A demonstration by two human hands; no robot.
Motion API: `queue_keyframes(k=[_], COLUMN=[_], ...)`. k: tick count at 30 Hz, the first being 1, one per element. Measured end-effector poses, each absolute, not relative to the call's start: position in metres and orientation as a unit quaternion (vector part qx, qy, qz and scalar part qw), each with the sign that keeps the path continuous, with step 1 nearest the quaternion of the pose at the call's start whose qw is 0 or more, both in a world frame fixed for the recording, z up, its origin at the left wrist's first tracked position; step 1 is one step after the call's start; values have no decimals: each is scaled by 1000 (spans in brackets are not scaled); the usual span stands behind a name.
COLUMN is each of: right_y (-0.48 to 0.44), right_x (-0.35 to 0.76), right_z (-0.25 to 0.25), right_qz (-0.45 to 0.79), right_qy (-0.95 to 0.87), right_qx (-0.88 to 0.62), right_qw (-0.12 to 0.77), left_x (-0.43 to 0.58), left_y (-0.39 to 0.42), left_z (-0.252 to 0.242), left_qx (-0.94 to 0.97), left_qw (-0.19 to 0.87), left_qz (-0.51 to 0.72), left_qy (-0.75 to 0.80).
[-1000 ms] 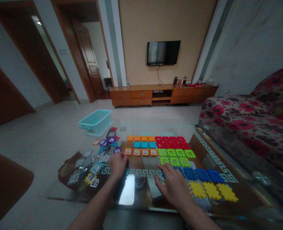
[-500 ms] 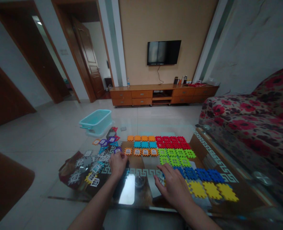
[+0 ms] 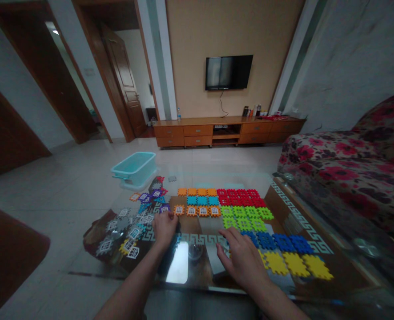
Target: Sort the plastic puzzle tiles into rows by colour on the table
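Observation:
Coloured toothed plastic tiles lie in rows on a glass table (image 3: 323, 271): orange (image 3: 197, 192), cyan (image 3: 202, 201), red (image 3: 239, 198), green (image 3: 245, 218), blue (image 3: 277, 241), yellow (image 3: 295, 264). A row of orange window tiles (image 3: 197, 210) lies in front of the cyan row. My left hand (image 3: 164, 227) rests on the table by the left end of that row, fingers curled; what they hold is hidden. My right hand (image 3: 242, 258) lies flat, fingers spread, touching the near blue and yellow tiles.
A loose heap of purple, grey, yellow and cyan window tiles (image 3: 132, 222) lies left of my left hand. A turquoise plastic tub (image 3: 133, 168) stands on the floor beyond. A floral sofa (image 3: 350, 164) runs along the right. A TV cabinet (image 3: 227, 131) is on the far wall.
Both hands stay nearly where they were; the left hand shifted very slightly toward the window tile row. The view moved a little.

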State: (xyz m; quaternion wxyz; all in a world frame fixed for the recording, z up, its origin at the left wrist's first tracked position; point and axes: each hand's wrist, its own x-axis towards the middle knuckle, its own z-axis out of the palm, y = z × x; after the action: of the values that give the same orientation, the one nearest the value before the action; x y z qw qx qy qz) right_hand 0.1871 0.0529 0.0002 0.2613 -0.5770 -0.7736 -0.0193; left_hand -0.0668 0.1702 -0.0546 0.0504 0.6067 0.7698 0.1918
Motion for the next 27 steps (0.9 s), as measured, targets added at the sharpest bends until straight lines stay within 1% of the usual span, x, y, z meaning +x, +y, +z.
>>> queue_keyframes(k=[4,27], right_y=[52,52], right_x=[187,187], right_z=[0,-1], right_qz=[-17,1], right_qy=[-775,-776], right_qx=[-575,-581], right_qw=[263,246], left_x=[-66,-69], left_y=[170,172], left_z=[-53,-58], left_qx=[602,610], left_qw=[66,65], left_qz=[184,197], left_qy=[774,765])
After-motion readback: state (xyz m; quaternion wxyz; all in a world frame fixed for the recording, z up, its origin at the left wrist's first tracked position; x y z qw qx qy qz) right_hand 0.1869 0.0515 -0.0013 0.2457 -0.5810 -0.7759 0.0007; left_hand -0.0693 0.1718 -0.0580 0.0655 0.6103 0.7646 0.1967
